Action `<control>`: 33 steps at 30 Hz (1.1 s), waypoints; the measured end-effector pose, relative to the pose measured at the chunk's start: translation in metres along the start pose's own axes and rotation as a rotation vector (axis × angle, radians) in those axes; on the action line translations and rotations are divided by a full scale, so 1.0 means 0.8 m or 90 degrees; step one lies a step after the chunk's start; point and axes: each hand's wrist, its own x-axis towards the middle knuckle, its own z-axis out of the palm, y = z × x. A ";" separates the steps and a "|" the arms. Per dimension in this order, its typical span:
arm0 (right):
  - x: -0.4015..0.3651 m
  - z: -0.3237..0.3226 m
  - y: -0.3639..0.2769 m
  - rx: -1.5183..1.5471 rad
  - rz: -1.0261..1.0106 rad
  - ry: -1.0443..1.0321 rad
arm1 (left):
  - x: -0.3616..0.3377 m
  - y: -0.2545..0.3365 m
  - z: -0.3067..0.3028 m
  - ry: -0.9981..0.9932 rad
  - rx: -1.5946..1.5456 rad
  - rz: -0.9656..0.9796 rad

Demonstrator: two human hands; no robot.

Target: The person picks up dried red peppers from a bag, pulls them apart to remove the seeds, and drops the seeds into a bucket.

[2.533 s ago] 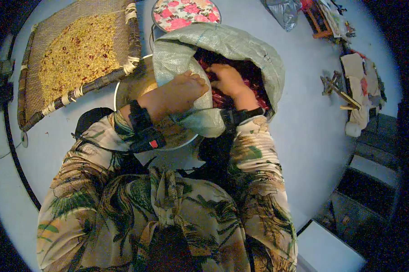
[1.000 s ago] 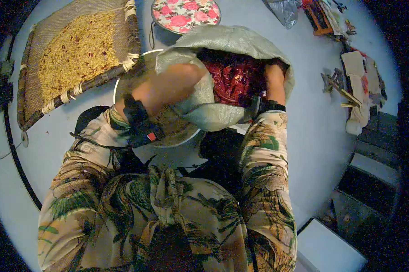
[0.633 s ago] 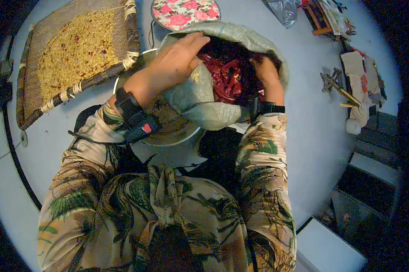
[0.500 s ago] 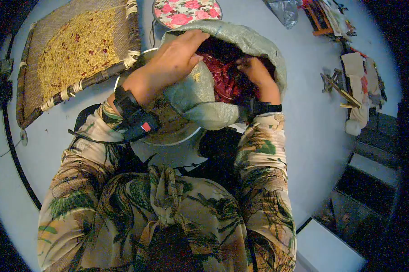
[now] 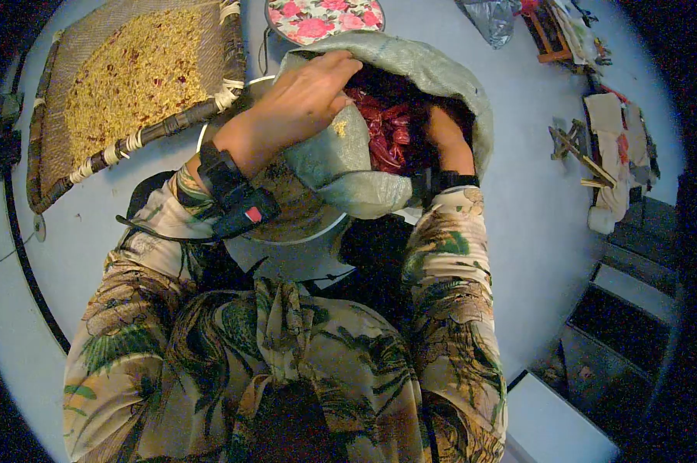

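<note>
A pale green woven sack (image 5: 364,194) stands open in front of me, with dark red dried chillies (image 5: 387,135) inside. My left hand (image 5: 310,92) lies over the sack's left edge, its fingers closed on the rim near the top. Deep in the right side of the sack is my right hand (image 5: 447,135); its fingers are hidden in shadow. Below my left forearm, a wide round pan (image 5: 318,230) sits partly under the sack.
A framed woven tray (image 5: 140,85) of yellow grains with red bits is at the upper left. Beyond the sack is a round flowered seat (image 5: 325,19). A small wooden stand (image 5: 576,150) and cloths (image 5: 611,131) lie at the right.
My right hand has gone deeper into the sack and its fingers have dropped out of sight. More of the chillies shows. My left hand has kept its place on the rim.
</note>
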 end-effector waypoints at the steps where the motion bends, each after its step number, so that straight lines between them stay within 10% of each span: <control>1: -0.004 -0.008 -0.025 -0.024 0.002 -0.014 | 0.000 0.001 0.000 -0.004 0.000 -0.004; 11: -0.009 0.025 -0.092 -0.389 -0.025 -0.213 | 0.000 -0.004 0.008 -0.018 0.025 -0.007; 33: -0.003 0.013 -0.093 -0.291 0.077 -0.122 | -0.004 0.001 -0.001 -0.059 0.043 -0.016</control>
